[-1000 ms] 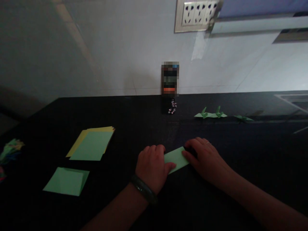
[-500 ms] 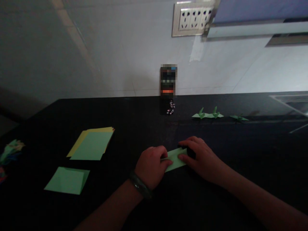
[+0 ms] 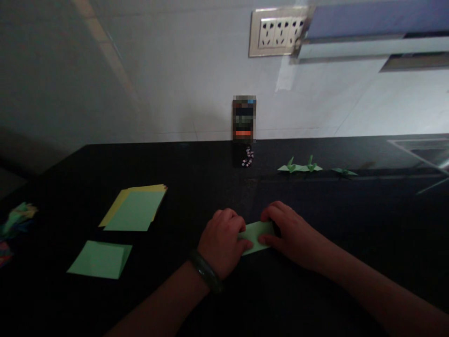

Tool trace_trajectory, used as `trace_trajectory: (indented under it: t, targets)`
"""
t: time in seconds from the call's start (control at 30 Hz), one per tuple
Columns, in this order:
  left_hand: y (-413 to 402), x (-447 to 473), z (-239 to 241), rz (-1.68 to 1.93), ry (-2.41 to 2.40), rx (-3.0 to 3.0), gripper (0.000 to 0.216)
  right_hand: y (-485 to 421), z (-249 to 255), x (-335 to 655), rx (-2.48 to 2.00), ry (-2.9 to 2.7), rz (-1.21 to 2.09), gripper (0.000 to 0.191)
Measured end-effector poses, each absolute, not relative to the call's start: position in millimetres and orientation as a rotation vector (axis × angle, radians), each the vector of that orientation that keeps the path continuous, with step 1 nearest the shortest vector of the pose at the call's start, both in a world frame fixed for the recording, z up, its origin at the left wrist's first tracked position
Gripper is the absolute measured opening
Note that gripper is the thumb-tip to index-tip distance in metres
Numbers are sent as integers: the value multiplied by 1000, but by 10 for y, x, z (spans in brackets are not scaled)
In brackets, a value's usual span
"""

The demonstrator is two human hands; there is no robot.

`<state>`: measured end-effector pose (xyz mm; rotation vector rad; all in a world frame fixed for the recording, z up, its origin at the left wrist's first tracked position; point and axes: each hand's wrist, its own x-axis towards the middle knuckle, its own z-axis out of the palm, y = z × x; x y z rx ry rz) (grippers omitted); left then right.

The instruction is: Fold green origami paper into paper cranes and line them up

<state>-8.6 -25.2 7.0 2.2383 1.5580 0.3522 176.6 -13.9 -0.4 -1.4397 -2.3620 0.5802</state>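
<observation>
A folded strip of light green paper (image 3: 257,235) lies on the black table (image 3: 315,210) between my two hands. My left hand (image 3: 222,242), with a dark bangle at the wrist, curls over the strip's left end, thumb pressing on the paper. My right hand (image 3: 291,234) grips the right end, thumb on top and fingers bent over the far edge. Most of the strip is hidden under the fingers.
A stack of green and yellow sheets (image 3: 135,210) and a folded green square (image 3: 100,260) lie to the left. Green paper cranes (image 3: 300,166) stand at the back right. A dark device (image 3: 244,119) leans on the wall. Coloured folded paper (image 3: 16,217) sits at the left edge.
Both hands have drawn closer together over the green strip, so less of it shows. The right hand slid left. The view shifted slightly.
</observation>
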Motion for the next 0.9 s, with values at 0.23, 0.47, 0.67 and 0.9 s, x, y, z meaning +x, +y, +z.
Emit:
trace_trajectory:
  t: [0.23, 0.47, 0.67, 0.9]
  targets:
    - [-256, -62, 81, 323, 1522, 2267, 15, -158, 31, 1760, -1418, -2386, 649, 15]
    - [-269, -49, 137, 642, 1480, 1778, 28, -128, 19, 1736, -1422, -1960, 1093, 7]
    - [-260, -82, 185, 778, 1418, 1642, 18, -163, 67, 1731, -1325, -1568, 1405, 15]
    - [-258, -82, 176, 728, 1414, 1618, 22, -178, 88, 1750, -1395, -1563, 1351, 19]
